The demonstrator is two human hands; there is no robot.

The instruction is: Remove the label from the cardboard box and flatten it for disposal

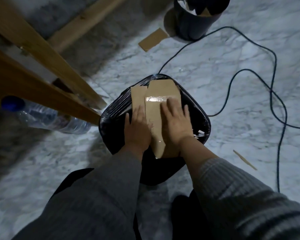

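Observation:
A flattened brown cardboard box (158, 94) lies across the mouth of a black-lined bin (111, 122) in the middle of the view. A shiny strip of clear tape (156, 98) runs across its upper part. My left hand (137, 129) presses flat on the cardboard's left side, fingers straight. On the right side my right hand (175, 122) lies flat with fingers spread, fingertips at the tape. No label shows on the visible face.
A second dark bin (196, 21) holding paper and cardboard scraps stands at the back, a loose cardboard piece (152, 39) beside it. A dark cable (274, 94) loops over the marble floor at right. Wooden furniture legs (47, 66) and a plastic water bottle (47, 116) are at left.

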